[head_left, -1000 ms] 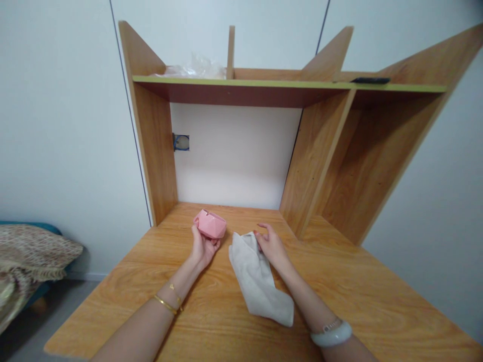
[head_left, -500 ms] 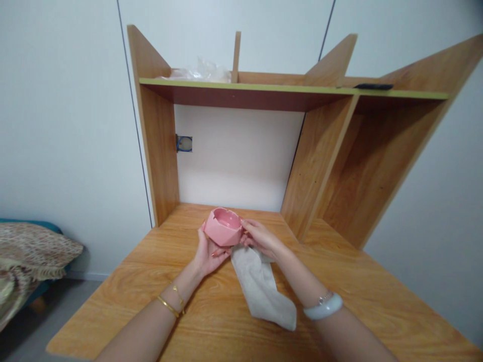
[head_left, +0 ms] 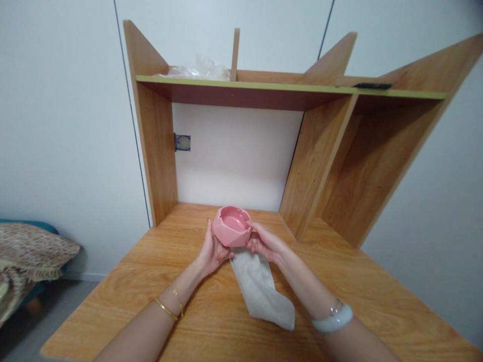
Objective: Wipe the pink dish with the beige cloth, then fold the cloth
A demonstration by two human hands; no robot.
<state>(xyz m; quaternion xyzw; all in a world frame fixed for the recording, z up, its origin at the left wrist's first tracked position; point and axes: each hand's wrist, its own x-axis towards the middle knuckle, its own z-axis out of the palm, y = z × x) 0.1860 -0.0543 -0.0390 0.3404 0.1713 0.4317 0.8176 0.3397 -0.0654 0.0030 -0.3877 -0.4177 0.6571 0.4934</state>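
Note:
A pink faceted ashtray (head_left: 231,235) with notches in its rim is held up above the desk, its open top tilted toward me. My left hand (head_left: 212,253) grips it from the left and below. On the other side my right hand (head_left: 266,242) pinches its right edge, the thumb at the rim. Beneath the ashtray and between my forearms lies a light grey cloth (head_left: 262,291), its upper end partly hidden by the ashtray and my fingers.
The wooden desk (head_left: 211,311) carries a shelf unit (head_left: 264,90) at its back. On the shelf rest a clear plastic bag (head_left: 199,69) and a flat black object (head_left: 373,86). An open wall socket box (head_left: 183,143) shows at the left. A patterned blanket (head_left: 33,249) lies far left.
The ashtray has shifted slightly right, with both hands still on it. My right hand and forearm have moved a little rightward. The cloth stays in place.

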